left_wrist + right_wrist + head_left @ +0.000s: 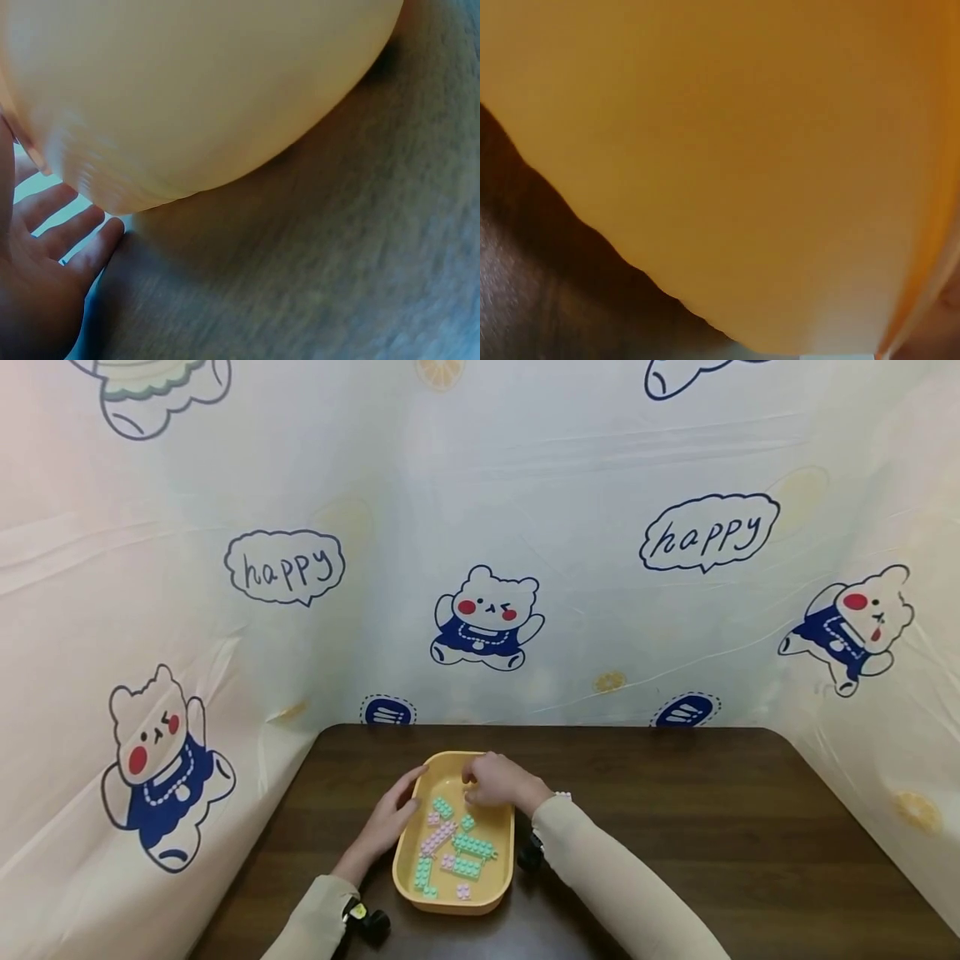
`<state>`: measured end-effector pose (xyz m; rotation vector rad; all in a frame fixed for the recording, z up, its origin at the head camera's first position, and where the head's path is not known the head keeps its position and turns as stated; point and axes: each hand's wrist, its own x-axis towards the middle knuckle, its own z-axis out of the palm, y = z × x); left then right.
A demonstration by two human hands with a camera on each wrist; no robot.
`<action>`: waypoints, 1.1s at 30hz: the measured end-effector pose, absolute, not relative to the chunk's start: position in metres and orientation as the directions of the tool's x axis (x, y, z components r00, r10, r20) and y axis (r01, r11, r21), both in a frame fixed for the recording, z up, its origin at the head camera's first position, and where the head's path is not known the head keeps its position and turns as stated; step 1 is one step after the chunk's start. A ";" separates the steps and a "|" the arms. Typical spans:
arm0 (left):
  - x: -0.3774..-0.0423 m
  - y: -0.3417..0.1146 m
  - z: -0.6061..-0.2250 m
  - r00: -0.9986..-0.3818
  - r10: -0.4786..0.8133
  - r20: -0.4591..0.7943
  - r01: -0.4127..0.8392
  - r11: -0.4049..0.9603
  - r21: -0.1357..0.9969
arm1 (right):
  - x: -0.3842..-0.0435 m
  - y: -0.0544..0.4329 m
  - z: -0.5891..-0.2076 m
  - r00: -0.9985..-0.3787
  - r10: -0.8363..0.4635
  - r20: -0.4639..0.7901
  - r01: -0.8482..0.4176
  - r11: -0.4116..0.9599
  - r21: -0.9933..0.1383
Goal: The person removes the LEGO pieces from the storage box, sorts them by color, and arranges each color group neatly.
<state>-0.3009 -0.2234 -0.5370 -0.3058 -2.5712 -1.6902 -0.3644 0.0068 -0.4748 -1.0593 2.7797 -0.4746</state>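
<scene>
A yellow plastic tray (400,868) holds several mint-green building bricks (472,846) and pink building bricks (437,840). At its left side, my left hand (386,822) rests against the rim. In the left wrist view its fingers (94,251) are spread and fairly straight beside the tray's outer wall (210,90). My right hand (498,779) reaches over the right rim into the far end, its fingers bent downward. I cannot tell whether it pinches a brick. Only the tray's outer wall (727,165) fills most of the right wrist view.
The tray stands on a dark brown wooden table (675,810). Behind and beside the table hangs a pale curtain (585,610) printed with bears and the word "happy". Black wrist cameras (373,928) sit near both sleeves, close to the tray.
</scene>
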 end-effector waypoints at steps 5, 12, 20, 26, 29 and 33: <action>-0.302 -0.223 -0.536 -0.980 0.142 0.137 0.181 0.379 0.907 | -0.364 0.004 -0.478 -0.731 -0.682 0.021 -0.667 0.707 -0.237; -0.301 -0.223 -0.536 -0.979 0.139 0.147 0.190 0.383 0.904 | -0.361 0.001 -0.482 -0.737 -0.676 0.019 -0.665 0.719 -0.202; -0.300 -0.223 -0.536 -0.980 0.141 0.143 0.188 0.393 0.900 | -0.358 -0.001 -0.486 -0.749 -0.663 0.005 -0.657 0.741 -0.139; -0.300 -0.223 -0.536 -0.981 0.131 0.146 0.187 0.388 0.903 | -0.357 -0.003 -0.486 -0.748 -0.664 0.000 -0.661 0.744 -0.098; -0.301 -0.223 -0.537 -0.979 0.130 0.157 0.197 0.399 0.896 | -0.358 -0.004 -0.487 -0.750 -0.661 0.001 -0.660 0.748 -0.074; -0.302 -0.223 -0.538 -0.977 0.136 0.167 0.209 0.413 0.886 | -0.358 -0.004 -0.489 -0.756 -0.654 0.000 -0.653 0.755 -0.054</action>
